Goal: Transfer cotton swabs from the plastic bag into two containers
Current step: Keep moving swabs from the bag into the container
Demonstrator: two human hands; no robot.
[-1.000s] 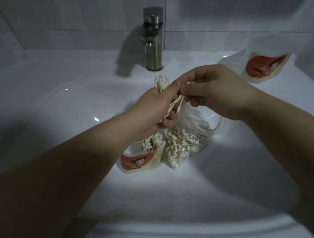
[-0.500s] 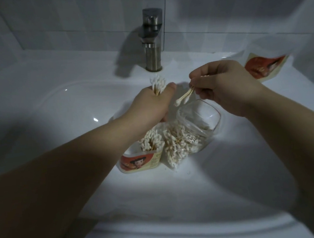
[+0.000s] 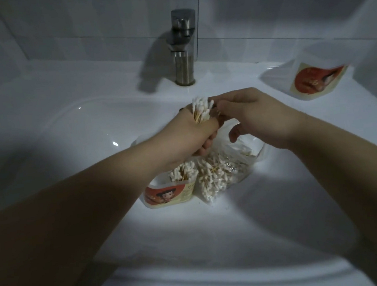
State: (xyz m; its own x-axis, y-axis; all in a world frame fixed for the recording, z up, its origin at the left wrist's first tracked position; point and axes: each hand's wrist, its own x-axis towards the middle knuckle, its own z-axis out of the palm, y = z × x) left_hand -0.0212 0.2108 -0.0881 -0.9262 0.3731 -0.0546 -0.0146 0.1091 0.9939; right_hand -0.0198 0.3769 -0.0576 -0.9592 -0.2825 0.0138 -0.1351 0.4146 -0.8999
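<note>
My left hand (image 3: pixel 189 138) grips an upright bundle of cotton swabs (image 3: pixel 200 112) over the sink basin. My right hand (image 3: pixel 256 116) is beside it, its fingertips pinching at the bundle's right side. Below the hands lies a clear plastic bag (image 3: pixel 222 174) full of white-tipped swabs. To the bag's left stands a small container (image 3: pixel 169 194) with a red cartoon label, partly filled with upright swabs. A clear container (image 3: pixel 260 152) sits behind the bag, mostly hidden by it and by my right hand.
Everything sits inside a white sink basin (image 3: pixel 91 133). A steel faucet (image 3: pixel 182 47) stands at the back. A lid with a red label (image 3: pixel 314 81) lies on the sink's right ledge. Tiled wall rises behind.
My right hand had pulled a few swabs away to the right; it has now come back against the bundle in my left hand. The left hand has stayed in place.
</note>
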